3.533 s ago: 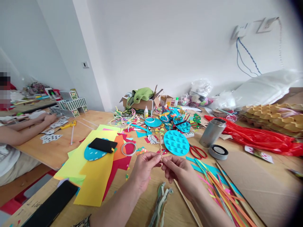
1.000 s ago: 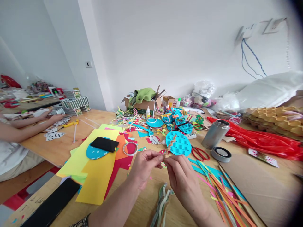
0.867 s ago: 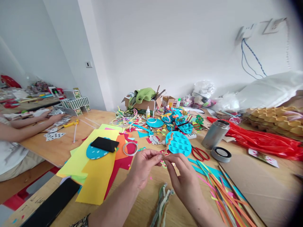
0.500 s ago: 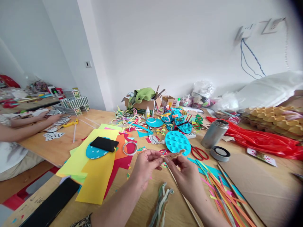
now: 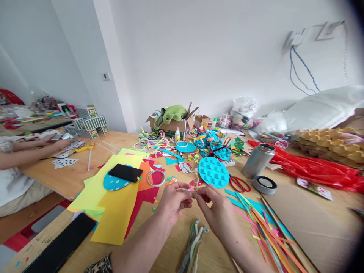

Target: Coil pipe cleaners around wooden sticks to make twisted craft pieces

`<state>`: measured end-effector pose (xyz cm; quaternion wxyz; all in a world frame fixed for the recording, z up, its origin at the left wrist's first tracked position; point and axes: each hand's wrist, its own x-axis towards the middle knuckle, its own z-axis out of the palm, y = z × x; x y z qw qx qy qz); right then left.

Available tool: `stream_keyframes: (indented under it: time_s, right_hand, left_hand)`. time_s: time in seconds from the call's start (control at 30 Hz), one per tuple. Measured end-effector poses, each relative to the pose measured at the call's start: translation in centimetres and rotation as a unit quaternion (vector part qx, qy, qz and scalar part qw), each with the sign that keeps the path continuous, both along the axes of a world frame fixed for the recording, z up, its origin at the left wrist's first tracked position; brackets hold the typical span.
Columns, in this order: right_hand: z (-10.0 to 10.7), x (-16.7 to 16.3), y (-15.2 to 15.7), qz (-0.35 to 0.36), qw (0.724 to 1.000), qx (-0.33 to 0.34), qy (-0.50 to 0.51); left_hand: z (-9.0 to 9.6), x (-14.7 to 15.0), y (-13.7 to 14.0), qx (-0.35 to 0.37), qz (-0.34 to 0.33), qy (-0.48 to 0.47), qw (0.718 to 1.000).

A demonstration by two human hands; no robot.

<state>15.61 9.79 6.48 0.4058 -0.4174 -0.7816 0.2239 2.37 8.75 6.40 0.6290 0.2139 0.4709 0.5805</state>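
Note:
A short tan twisted strand (image 5: 196, 181), like yarn or cord, stands upright between my fingertips over the middle of the table. My left hand (image 5: 174, 200) pinches its lower end from the left. My right hand (image 5: 214, 207) meets it there, thumb and fingers pinched on the same strand. Below my hands lies a loose bundle of grey-green and cream yarn (image 5: 194, 244). Just beyond them is a round blue dimpled disc (image 5: 214, 172), with red-handled scissors (image 5: 239, 184) at its right.
On the left, yellow paper (image 5: 115, 223) lies under a black phone (image 5: 125, 173). A silver bottle (image 5: 258, 161), its lid (image 5: 264, 184), coloured paper strips (image 5: 269, 237) and cardboard (image 5: 309, 227) are on the right. A co-worker's arms (image 5: 34, 149) handle playing cards at far left.
The tan strand has turned from lying sideways over my right fingers to standing upright. My right hand has shifted left, closer to my left hand.

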Motion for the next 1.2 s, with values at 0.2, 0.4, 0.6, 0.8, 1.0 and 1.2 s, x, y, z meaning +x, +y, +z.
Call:
stream_keyframes:
  time_s: [0.2, 0.4, 0.6, 0.8, 1.0, 1.2]
  right_hand:
    - [-0.6, 0.0, 0.3, -0.005, 1.0, -0.002, -0.022]
    - [-0.6, -0.1, 0.4, 0.002, 1.0, -0.021, -0.02]
    - [-0.1, 0.3, 1.1, 0.013, 0.984, -0.148, 0.093]
    - [0.2, 0.5, 1.3, 0.029, 0.96, -0.23, 0.156]
    - [0.6, 0.4, 1.2, 0.046, 0.95, -0.255, 0.172]
    - [0.9, 0.5, 1.2, 0.072, 0.95, -0.248, 0.175]
  left_hand:
    - [-0.5, -0.5, 0.4, -0.05, -0.034, -0.063, 0.996]
    - [-0.6, -0.5, 0.5, -0.057, -0.043, -0.073, 0.995]
    - [0.1, -0.4, 0.0, 0.003, -0.083, -0.017, 0.996]
    - [0.5, 0.3, -0.5, 0.118, -0.055, 0.197, 0.972]
    - [0.1, 0.4, -0.4, 0.131, -0.04, 0.312, 0.94]
    - [-0.4, 0.1, 0.0, 0.152, -0.053, 0.315, 0.935]
